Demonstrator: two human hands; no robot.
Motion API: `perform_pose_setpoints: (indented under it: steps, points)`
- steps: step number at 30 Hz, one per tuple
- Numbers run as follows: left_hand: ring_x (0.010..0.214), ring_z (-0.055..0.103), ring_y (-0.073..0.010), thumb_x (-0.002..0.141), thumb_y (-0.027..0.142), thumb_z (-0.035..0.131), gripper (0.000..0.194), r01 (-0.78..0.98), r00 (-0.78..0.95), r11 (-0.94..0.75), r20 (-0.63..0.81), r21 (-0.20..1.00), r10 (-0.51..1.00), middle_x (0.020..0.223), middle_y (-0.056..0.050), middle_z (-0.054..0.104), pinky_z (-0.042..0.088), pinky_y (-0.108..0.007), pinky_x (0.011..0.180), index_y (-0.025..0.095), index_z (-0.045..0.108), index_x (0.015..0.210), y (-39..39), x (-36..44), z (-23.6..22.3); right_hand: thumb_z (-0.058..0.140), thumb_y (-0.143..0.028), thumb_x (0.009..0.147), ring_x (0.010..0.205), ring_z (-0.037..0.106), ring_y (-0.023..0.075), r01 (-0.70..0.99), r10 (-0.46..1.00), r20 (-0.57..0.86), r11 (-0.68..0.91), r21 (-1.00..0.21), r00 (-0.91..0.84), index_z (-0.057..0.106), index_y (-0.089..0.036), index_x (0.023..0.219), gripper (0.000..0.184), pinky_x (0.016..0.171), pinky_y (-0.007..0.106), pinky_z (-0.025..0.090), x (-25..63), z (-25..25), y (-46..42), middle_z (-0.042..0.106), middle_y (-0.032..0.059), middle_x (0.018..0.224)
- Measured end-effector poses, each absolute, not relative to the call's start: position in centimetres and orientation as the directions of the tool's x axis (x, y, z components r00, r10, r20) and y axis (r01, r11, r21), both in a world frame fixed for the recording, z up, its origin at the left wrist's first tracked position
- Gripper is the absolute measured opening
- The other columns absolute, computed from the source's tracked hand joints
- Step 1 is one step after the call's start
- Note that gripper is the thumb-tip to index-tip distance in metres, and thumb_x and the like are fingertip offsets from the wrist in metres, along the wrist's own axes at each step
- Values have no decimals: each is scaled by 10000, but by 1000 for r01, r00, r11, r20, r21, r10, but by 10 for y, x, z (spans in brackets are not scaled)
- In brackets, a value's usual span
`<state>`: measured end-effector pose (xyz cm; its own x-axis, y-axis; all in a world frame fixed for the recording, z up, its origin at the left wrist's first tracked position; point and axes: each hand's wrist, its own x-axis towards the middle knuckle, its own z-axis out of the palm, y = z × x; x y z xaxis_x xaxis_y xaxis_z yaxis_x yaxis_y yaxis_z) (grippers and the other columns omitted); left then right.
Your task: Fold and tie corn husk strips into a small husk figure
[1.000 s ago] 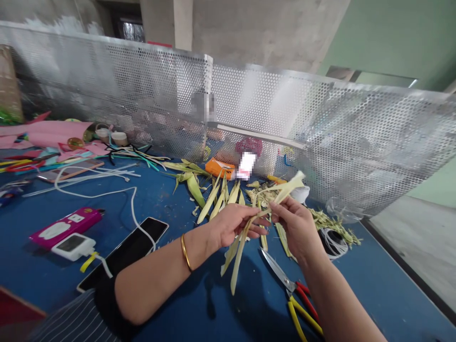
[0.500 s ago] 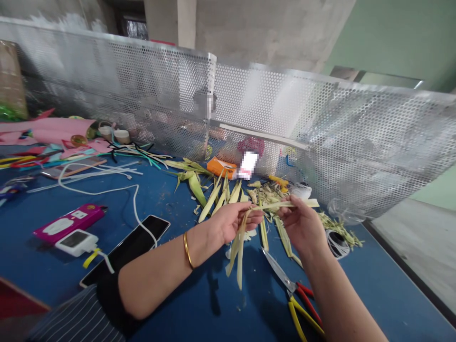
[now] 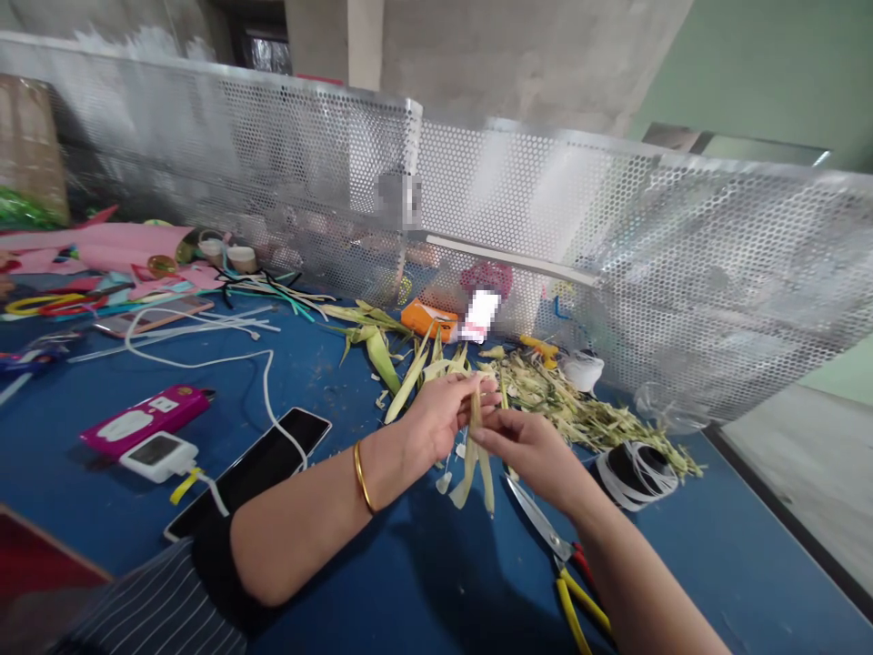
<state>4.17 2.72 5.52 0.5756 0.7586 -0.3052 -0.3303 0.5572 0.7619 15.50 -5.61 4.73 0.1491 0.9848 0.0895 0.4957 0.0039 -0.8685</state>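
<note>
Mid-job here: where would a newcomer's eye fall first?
Probably on the pale husk strips near the centre, hanging from the left grip, with the right grip touching them. Next, perhaps the scissors with red and yellow handles, lower right, and the magenta box on the left.

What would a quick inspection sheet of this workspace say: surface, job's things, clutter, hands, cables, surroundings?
Surface: blue tabletop, small scraps scattered on it.
Job's things: pale husk strips hanging from the left hand; scissors lying below the right hand.
Clutter: shredded husk pile, cord spool, dark phone, magenta device.
Hands: left pinches the strips; right has fingertips at them, grip unclear.
Cables: white cable crosses onto the phone.
Surroundings: perforated screen behind the table.
</note>
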Motion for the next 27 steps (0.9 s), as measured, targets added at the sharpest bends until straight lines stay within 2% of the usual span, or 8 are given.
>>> perform_pose_setpoints:
  steps: [3, 6, 11, 14, 17, 20, 24, 27]
  points:
    - [707, 685, -123, 864, 145, 625, 78, -313, 572, 533, -292, 786, 766, 882, -98, 717, 538, -213, 635, 113, 644, 796, 30, 42, 54, 604, -470, 793, 515, 394, 113, 459, 987, 70, -3, -888, 142, 549, -199, 586, 346, 511, 254, 296, 151, 41, -53, 493, -35, 539]
    - [635, 662, -111, 886, 183, 605, 116, -264, 578, 509, -288, 819, 763, 874, -95, 717, 523, -215, 576, 119, 644, 797, 35, 40, 53, 567, -461, 825, 528, 441, 124, 451, 976, 103, 5, -892, 194, 545, -207, 622, 327, 533, 256, 340, 161, 40, -53, 528, -27, 568]
    - [524, 591, -70, 874, 172, 613, 117, -215, 584, 480, -282, 851, 761, 839, -75, 711, 506, -217, 553, 107, 670, 795, 37, 40, 53, 541, -421, 866, 528, 489, 137, 565, 964, 156, 8, -825, 214, 539, -219, 654, 293, 545, 261, 371, 178, 48, -58, 561, -16, 573]
    - [514, 578, -66, 861, 177, 625, 118, -206, 579, 452, -265, 868, 771, 778, -56, 698, 472, -202, 529, 103, 677, 784, 36, 41, 52, 494, -383, 897, 527, 525, 143, 674, 954, 202, 0, -738, 221, 522, -229, 670, 277, 554, 265, 372, 179, 52, -62, 582, -14, 585]
    - [488, 545, -53, 851, 172, 636, 109, -228, 564, 439, -250, 869, 787, 729, -43, 676, 448, -194, 523, 94, 681, 791, 36, 42, 51, 476, -337, 900, 542, 531, 148, 818, 918, 299, -47, -574, 262, 518, -235, 688, 239, 561, 263, 344, 178, 56, -64, 592, -17, 595]
    - [483, 523, -47, 836, 182, 655, 109, -247, 587, 458, -244, 854, 772, 685, -27, 642, 435, -191, 513, 94, 679, 777, 36, 42, 51, 468, -328, 895, 560, 522, 159, 889, 893, 353, -100, -446, 278, 526, -238, 704, 219, 554, 265, 306, 179, 59, -65, 597, -9, 612]
    - [456, 465, -33, 755, 93, 701, 64, -228, 591, 450, -244, 864, 769, 569, 13, 561, 389, -175, 477, 92, 679, 695, 35, 41, 53, 452, -328, 895, 570, 523, 167, 919, 897, 351, -131, -371, 270, 518, -239, 714, 212, 554, 269, 278, 182, 59, -65, 597, 1, 628]
    - [454, 453, -26, 770, 84, 674, 91, -215, 577, 434, -244, 875, 779, 593, -16, 595, 347, -161, 441, 77, 693, 682, 35, 42, 51, 456, -314, 884, 551, 509, 164, 929, 923, 297, -135, -346, 245, 511, -238, 699, 208, 550, 268, 269, 187, 57, -64, 582, -2, 600]
